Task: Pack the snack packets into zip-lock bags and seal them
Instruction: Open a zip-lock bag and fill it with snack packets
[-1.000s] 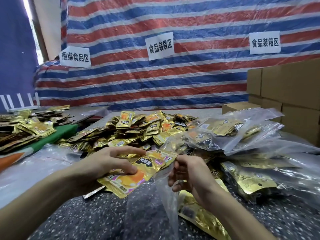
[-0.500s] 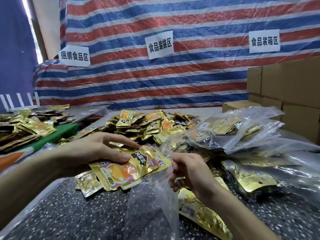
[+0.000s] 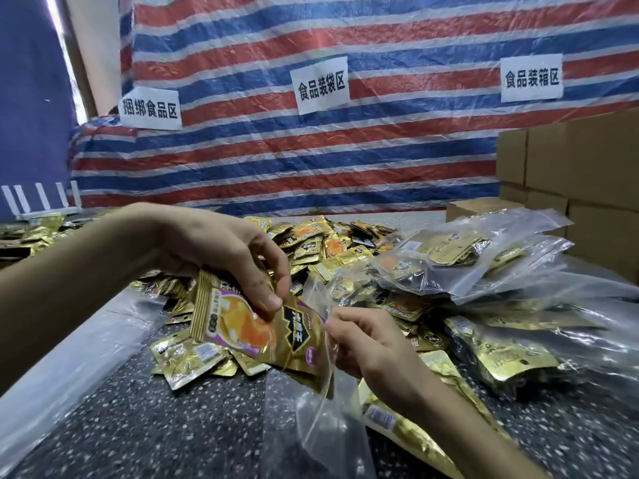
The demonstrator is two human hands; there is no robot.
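Observation:
My left hand (image 3: pixel 221 250) grips a small stack of gold snack packets (image 3: pixel 256 330) from above, tilted with the lower end at the mouth of a clear zip-lock bag (image 3: pixel 311 420). My right hand (image 3: pixel 366 344) pinches the bag's open rim and holds it up. The bag hangs down onto the dark speckled table (image 3: pixel 173 426). A big loose pile of gold packets (image 3: pixel 332 243) lies behind the hands. More loose packets (image 3: pixel 193 357) lie just under the held stack.
Filled zip-lock bags (image 3: pixel 460 261) are heaped to the right, with more (image 3: pixel 501 354) nearer me. Cardboard boxes (image 3: pixel 587 188) stand at the far right. Clear empty bags (image 3: pixel 69 350) lie at the left edge. A striped tarp with paper signs (image 3: pixel 320 83) hangs behind.
My left hand has lifted and tipped the packet stack from flat to steeply slanted, its end now going into the bag mouth. My right hand still holds the bag's rim.

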